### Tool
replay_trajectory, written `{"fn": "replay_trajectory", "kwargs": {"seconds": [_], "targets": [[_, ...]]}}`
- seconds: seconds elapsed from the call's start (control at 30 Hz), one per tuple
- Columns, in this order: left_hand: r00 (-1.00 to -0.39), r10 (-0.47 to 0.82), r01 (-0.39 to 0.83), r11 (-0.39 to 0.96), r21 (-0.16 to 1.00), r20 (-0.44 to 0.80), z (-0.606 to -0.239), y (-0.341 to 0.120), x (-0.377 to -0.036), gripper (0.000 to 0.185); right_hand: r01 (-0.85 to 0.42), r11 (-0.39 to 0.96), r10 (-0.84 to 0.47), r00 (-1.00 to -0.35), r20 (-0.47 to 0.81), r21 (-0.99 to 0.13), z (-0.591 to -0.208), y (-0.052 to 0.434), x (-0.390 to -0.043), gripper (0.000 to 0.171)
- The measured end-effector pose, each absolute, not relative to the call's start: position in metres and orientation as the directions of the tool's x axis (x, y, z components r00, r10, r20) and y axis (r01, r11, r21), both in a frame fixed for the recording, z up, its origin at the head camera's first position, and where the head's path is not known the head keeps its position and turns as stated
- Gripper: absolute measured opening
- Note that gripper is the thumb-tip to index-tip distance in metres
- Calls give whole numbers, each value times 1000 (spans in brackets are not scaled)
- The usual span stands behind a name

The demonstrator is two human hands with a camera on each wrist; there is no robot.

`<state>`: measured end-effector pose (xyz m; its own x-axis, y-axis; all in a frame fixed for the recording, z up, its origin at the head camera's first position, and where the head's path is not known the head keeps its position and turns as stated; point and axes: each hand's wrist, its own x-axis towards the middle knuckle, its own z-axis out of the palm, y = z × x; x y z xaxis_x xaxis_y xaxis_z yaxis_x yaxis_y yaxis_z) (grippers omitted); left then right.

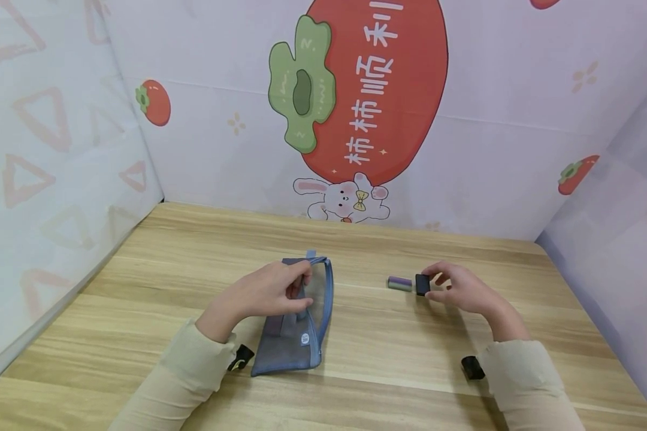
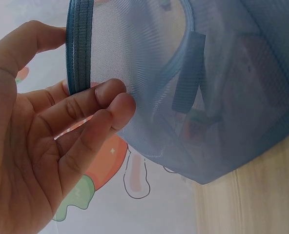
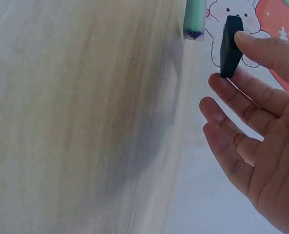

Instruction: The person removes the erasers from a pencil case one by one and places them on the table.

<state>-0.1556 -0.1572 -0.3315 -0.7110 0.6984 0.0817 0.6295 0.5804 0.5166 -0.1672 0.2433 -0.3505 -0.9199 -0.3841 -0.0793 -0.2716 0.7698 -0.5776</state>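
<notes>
On the left lies a blue-grey mesh zipper pouch (image 1: pixel 287 347), its zipped side spread apart. My left hand (image 1: pixel 272 290) pinches the zip edge; the left wrist view shows the thumb on one side of the zipper (image 2: pixel 79 48) and fingers on the other. Through the mesh (image 2: pixel 222 97), shapes inside look blurred. My right hand (image 1: pixel 460 288) holds a small flat black block (image 3: pixel 231 46) by its ends, between thumb and fingers. Just left of that block in the head view is a short purple-and-green stick (image 1: pixel 399 283), whose green end (image 3: pixel 195 19) shows in the right wrist view.
Both hands are over a light wood-grain table (image 1: pixel 377 347). White printed sheets stand as a back wall (image 1: pixel 221 161) and side walls. A small black device sits at each wrist, such as the right one (image 1: pixel 472 367).
</notes>
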Motion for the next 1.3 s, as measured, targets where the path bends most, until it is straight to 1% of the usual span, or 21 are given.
{"fn": "replay_trajectory", "kwargs": {"seconds": [0.23,0.67,0.83,1.3], "targets": [[-710,698,638,582,504,92,-331,-157,-156,22,-244,789,-368,-923,-114,-564,-354,247,-172,44],[-708,700,640,580,504,94,-329,-157,-156,22,-261,801,-381,-916,-123,-538,-357,249,-177,41],[-707,701,643,580,500,98,-328,-157,-156,22,-246,810,-374,-916,-146,-532,-356,248,-177,42],[-710,697,636,577,513,95,-329,-160,-156,22,-255,805,-391,-907,-156,-535,-359,246,-179,41]]}}
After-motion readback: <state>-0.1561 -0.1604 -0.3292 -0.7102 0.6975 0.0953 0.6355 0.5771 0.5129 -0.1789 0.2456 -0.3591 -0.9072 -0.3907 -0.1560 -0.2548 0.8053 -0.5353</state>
